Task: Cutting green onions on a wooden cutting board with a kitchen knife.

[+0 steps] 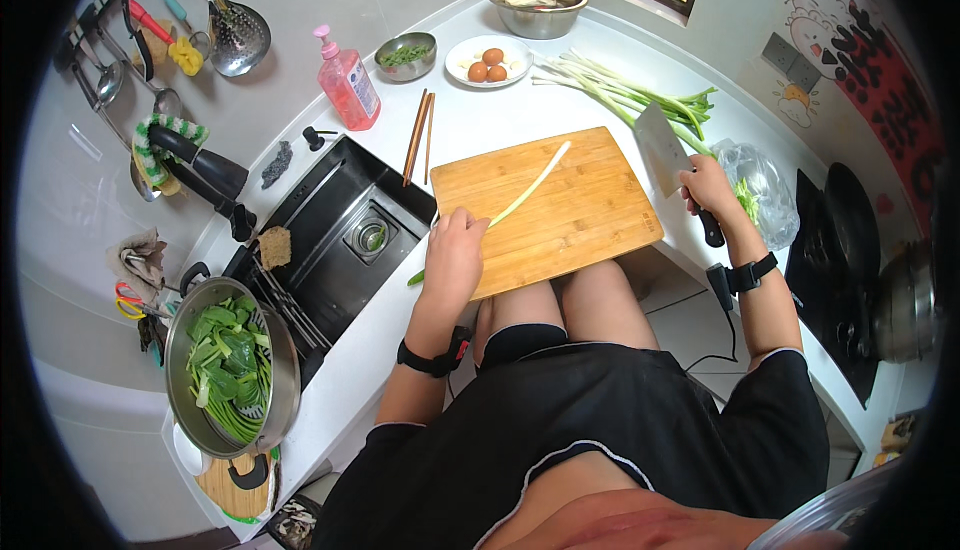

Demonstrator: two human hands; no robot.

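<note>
My left hand (pixel 456 250) grips a single spring onion (pixel 534 184) near the left edge of a bamboo cutting board (pixel 574 208). The onion's white end lies diagonally across the board, and its green end pokes out past my hand on the left. My right hand (pixel 707 186) is closed round the black handle of a cleaver (pixel 661 151), held to the right of the board. The cleaver's broad blade points away from me, near a bunch of spring onions (pixel 626 92). A clear plastic bag (pixel 772 205) with pale green pieces sits just beyond my right wrist.
A black sink (pixel 322 265) lies left of the board, with a large pot of leafy greens (pixel 289 400) beside it. Chopsticks (pixel 417 137), a pink soap bottle (pixel 349 88), a bowl of chopped greens (pixel 406 57), a plate of eggs (pixel 454 62) and a steel bowl (pixel 536 21) stand behind. A black hob (pixel 825 310) is right.
</note>
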